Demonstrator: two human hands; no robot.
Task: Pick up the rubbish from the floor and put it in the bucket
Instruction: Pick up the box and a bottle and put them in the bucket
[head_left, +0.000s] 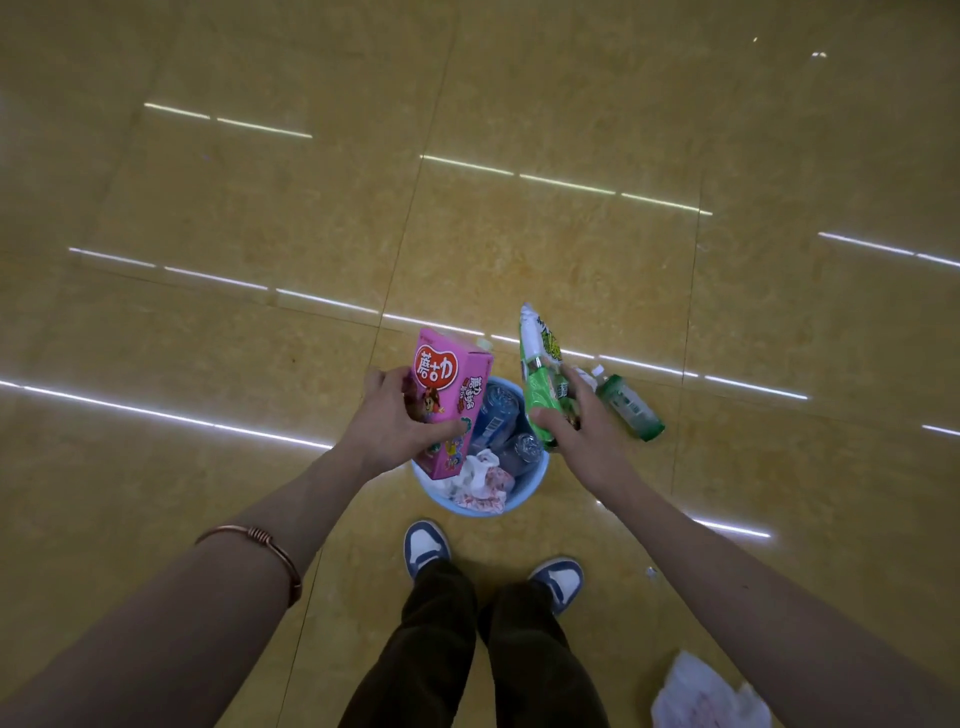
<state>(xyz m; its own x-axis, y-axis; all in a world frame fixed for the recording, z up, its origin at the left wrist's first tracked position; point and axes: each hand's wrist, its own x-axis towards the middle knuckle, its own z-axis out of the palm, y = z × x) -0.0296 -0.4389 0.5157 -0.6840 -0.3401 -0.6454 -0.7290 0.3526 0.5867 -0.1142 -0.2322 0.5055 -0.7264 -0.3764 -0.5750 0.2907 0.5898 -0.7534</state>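
Bucket (470, 512): crushed bottles (498, 415), crumpled paper (480, 480) inside
Your left hand (395, 421): grips pink box (449, 400) over the rim
Your right hand (582, 423): clutches green packet (540, 384), green bottle (631, 410) at its fingers

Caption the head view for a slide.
Left hand holds a pink box, right hand a green packet, over the blue bucket.

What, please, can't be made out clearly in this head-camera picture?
Head view:
- Blue bucket: part of its inside, behind the pink box and left hand.
- Green bottle: held or lying on the floor? The right hand, gripping a green packet, covers its neck.
- White wrapper: cut off by the bottom edge.
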